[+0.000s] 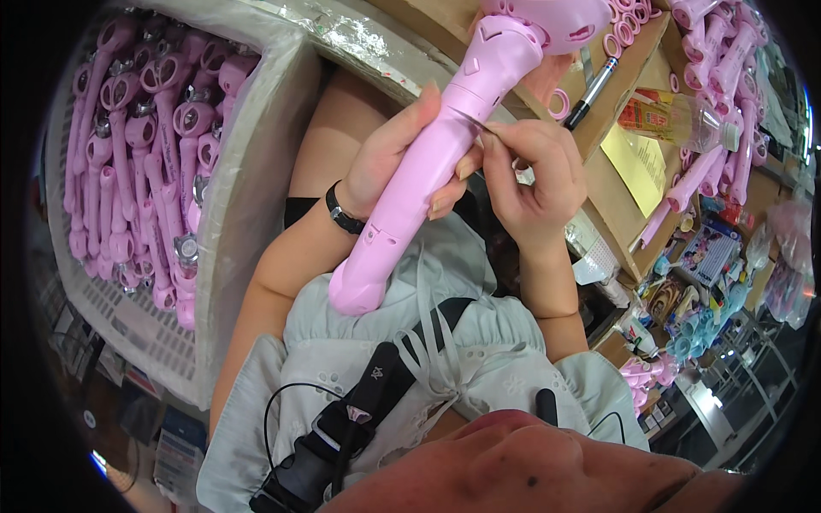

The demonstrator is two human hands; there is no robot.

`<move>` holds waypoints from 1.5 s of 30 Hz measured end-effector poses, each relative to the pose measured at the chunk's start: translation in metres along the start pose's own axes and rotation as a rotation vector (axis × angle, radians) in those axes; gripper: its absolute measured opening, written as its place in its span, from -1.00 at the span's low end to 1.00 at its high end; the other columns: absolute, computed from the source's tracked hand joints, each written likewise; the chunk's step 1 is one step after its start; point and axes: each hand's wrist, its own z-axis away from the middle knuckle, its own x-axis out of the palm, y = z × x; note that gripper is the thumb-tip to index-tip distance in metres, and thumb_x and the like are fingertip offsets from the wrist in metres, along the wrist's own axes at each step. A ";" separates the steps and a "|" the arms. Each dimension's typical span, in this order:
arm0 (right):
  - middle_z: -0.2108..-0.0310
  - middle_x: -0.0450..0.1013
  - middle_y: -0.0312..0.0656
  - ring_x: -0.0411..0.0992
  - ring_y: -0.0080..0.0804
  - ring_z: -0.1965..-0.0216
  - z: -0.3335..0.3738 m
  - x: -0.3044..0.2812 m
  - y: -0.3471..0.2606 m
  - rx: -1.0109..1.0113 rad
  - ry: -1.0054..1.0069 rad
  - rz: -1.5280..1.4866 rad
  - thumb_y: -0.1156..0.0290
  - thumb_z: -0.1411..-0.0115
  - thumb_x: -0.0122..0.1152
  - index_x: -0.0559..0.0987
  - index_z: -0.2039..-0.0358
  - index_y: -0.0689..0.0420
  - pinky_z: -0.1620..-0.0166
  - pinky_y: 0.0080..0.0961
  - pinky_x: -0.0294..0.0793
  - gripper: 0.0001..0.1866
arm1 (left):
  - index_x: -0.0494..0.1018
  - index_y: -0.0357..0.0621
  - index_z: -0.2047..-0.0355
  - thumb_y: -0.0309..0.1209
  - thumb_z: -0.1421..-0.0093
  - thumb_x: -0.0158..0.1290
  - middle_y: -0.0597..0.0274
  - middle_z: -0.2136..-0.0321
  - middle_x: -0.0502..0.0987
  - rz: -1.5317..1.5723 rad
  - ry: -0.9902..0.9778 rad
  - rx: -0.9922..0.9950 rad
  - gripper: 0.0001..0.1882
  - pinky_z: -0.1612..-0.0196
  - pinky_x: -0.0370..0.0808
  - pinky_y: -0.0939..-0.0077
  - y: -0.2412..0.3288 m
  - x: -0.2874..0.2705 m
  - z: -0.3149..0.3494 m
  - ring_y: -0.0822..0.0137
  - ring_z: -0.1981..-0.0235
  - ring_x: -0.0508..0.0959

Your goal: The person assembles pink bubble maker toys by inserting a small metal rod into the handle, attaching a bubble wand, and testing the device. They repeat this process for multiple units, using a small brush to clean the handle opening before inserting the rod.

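A long pink plastic wand-shaped piece (421, 175) lies slantwise across my lap, its rounded lower end near my clothes. At the top it widens into a pink head (569, 24), partly cut off by the picture's edge. My left hand (395, 154) is wrapped round the shaft, thumb on the near side and fingertips showing at the right. Beside the upper shaft, my right hand (539, 175) pinches a thin dark sliver-like tool (473, 120) whose tip touches the shaft just below a seam. Its exact kind is too small to tell.
At left, a white plastic crate (256, 171) holds several pink wand parts (141, 128). To the right, a cardboard tray (611, 205) carries a marker pen (590, 94), a yellow paper (634, 167), a plastic bottle (684, 121) and pink rings (629, 30). More pink parts (723, 64) lie beyond.
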 end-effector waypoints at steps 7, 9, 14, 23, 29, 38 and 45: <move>0.56 0.47 -0.20 0.44 -0.39 0.57 0.003 -0.007 -0.006 -0.242 -0.105 -0.016 0.68 0.15 0.27 0.56 0.47 0.16 0.53 -0.53 0.43 -0.81 | 0.36 -0.23 0.27 0.16 -0.30 -0.49 0.17 0.58 0.40 -0.044 0.048 -0.019 -0.32 0.74 0.36 0.57 0.000 -0.002 -0.001 0.37 0.80 0.38; 0.51 0.46 -0.21 0.35 -0.46 0.59 0.004 -0.007 -0.006 -0.142 -0.093 0.000 0.68 0.10 0.30 0.56 0.41 0.21 0.51 -0.65 0.33 -0.81 | 0.37 -0.26 0.29 0.13 -0.31 -0.47 0.15 0.60 0.41 -0.076 0.070 -0.011 -0.33 0.75 0.37 0.54 0.001 -0.002 -0.001 0.35 0.81 0.39; 0.52 0.49 -0.19 0.44 -0.37 0.55 0.006 -0.009 -0.008 -0.151 -0.124 0.039 0.61 0.15 0.33 0.56 0.44 0.17 0.50 -0.57 0.40 -0.80 | 0.35 -0.31 0.28 0.07 -0.33 -0.45 0.15 0.61 0.41 -0.026 0.114 0.005 -0.37 0.73 0.42 0.51 0.001 -0.003 0.000 0.32 0.78 0.41; 0.53 0.48 -0.21 0.44 -0.40 0.54 0.010 -0.006 -0.007 -0.157 -0.122 0.015 0.65 0.17 0.30 0.57 0.41 0.17 0.52 -0.58 0.40 -0.77 | 0.32 -0.32 0.24 0.03 -0.34 -0.42 0.11 0.47 0.40 -0.011 0.100 0.018 -0.41 0.72 0.44 0.49 0.001 -0.003 0.001 0.32 0.77 0.42; 0.53 0.50 -0.21 0.47 -0.33 0.54 0.012 -0.004 -0.005 -0.240 -0.157 -0.046 0.63 0.17 0.31 0.56 0.40 0.15 0.49 -0.55 0.42 -0.76 | 0.34 -0.34 0.23 0.01 -0.35 -0.43 0.14 0.52 0.41 -0.016 0.036 0.008 -0.41 0.72 0.44 0.50 0.001 -0.006 0.000 0.32 0.76 0.42; 0.53 0.48 -0.17 0.45 -0.39 0.53 0.012 -0.012 -0.012 -0.235 -0.184 0.065 0.65 0.18 0.32 0.56 0.42 0.18 0.50 -0.57 0.41 -0.76 | 0.35 -0.27 0.28 -0.04 -0.37 -0.45 0.14 0.61 0.43 -0.222 0.149 0.055 -0.46 0.70 0.44 0.54 0.001 -0.001 -0.001 0.35 0.75 0.45; 0.53 0.48 -0.21 0.44 -0.34 0.58 0.016 -0.013 -0.012 -0.151 -0.140 0.060 0.61 0.21 0.33 0.56 0.43 0.13 0.52 -0.55 0.41 -0.75 | 0.35 -0.27 0.31 -0.06 -0.38 -0.43 0.13 0.65 0.44 -0.334 0.218 0.100 -0.48 0.69 0.45 0.56 0.002 0.003 0.001 0.34 0.76 0.46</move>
